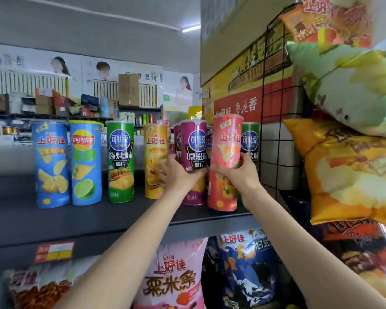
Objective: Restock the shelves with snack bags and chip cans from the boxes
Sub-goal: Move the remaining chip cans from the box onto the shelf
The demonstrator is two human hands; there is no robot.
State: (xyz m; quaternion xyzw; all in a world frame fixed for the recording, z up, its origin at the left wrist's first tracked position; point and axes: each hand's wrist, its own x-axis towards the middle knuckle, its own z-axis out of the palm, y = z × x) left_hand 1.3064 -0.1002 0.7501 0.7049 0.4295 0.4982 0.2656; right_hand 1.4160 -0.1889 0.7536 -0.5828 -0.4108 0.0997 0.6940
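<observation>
Head view: a dark shelf (125, 216) carries a row of upright chip cans along its length. Toward its left end stand a blue can (50, 163) and, touching it, a blue lime can (86, 162); a green can (120, 161) stands a little apart to their right, then a yellow can (154, 161). In front of these four the shelf surface lies bare up to its front edge. The right end of the shelf is bounded by a black wire grid (274, 103), with chip bags (352, 175) bulging in beside it, so room there is tight.

The left hand (179, 175) is wrapped round the middle of a purple can (194, 152), fingers curled on its left side, between the yellow can and a pink can (226, 161). The right hand (241, 172) clasps the pink can at mid height, thumb across its front. Both cans stand upright near the front edge at the right end, touching or nearly touching each other; more cans crowd just behind them, another green can (251, 139) at the grid.

Below the shelf edge hang snack bags, a pink bag (172, 273) and a dark blue bag (247, 266) side by side.
</observation>
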